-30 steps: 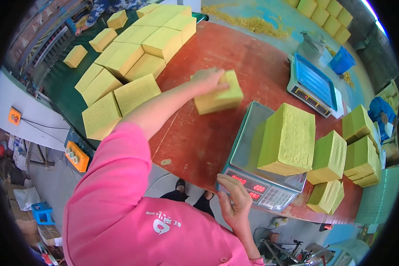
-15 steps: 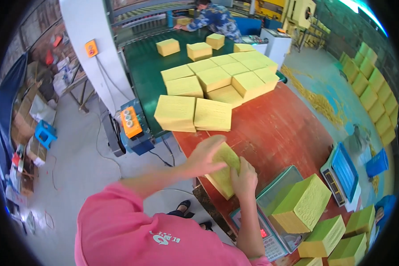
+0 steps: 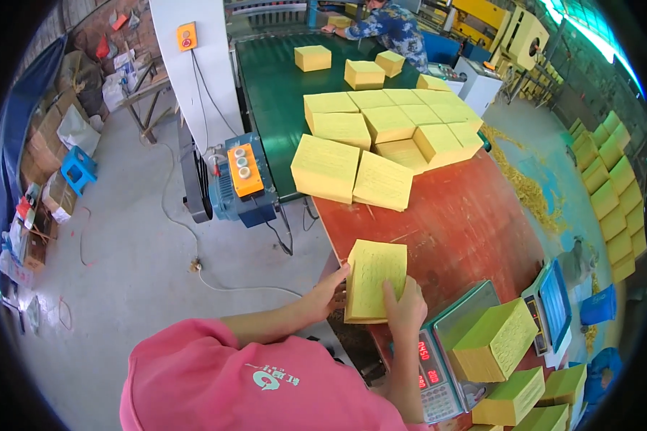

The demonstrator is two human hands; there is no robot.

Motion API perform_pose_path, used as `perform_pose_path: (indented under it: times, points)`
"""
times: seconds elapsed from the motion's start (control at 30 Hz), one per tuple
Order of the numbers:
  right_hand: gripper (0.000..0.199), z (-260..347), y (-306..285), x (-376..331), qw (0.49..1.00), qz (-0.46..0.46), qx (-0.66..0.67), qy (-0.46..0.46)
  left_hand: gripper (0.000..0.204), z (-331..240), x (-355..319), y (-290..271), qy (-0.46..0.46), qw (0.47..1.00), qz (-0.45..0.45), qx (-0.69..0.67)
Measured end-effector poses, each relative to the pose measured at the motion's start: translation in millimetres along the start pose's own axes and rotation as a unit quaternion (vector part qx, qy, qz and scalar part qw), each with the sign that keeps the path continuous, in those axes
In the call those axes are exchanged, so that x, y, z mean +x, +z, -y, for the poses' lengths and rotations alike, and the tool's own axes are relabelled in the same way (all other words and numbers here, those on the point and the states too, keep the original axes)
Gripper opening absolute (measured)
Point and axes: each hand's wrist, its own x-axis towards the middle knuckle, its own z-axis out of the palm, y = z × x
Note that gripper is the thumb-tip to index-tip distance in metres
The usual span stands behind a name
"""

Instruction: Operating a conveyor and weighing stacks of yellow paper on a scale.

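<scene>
The left hand grips the left edge of a yellow paper stack, fingers curled against its side. The right hand lies on the stack's lower right corner, fingers pressed flat on top. The stack rests at the near edge of the red-brown counter. At 4 o'clock from it stands a scale bearing a yellow block, with more blocks beyond. At 12 o'clock, many yellow stacks crowd the counter's far end and the green conveyor. At 10 o'clock sits a blue motor.
</scene>
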Motion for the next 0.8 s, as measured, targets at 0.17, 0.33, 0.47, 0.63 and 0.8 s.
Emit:
perform_pose_path:
  times: [0.17, 0.33, 0.47, 0.63, 0.8]
  points:
    - [0.043, 18, 14, -17, 0.998, -0.051, 0.027, 0.040, 0.078, -26, -28, 15, 0.061, 0.993, 0.046, 0.088]
    - [0.042, 39, 27, -25, 0.995, -0.077, -0.001, 0.067, 0.083, -27, -13, -9, 0.091, 0.972, 0.078, 0.202]
    - [0.043, 26, 28, -43, 0.989, -0.107, 0.091, 0.055, 0.081, -19, 0, -23, 0.117, 0.977, 0.118, 0.136]
    - [0.050, 0, 41, -64, 0.962, -0.147, 0.185, 0.139, 0.065, -37, -6, -55, -0.032, 0.975, 0.175, 0.132]
    - [0.051, 29, -11, -95, 0.871, -0.017, 0.440, 0.219, 0.044, -90, -61, -18, -0.013, 0.972, 0.234, -0.020]
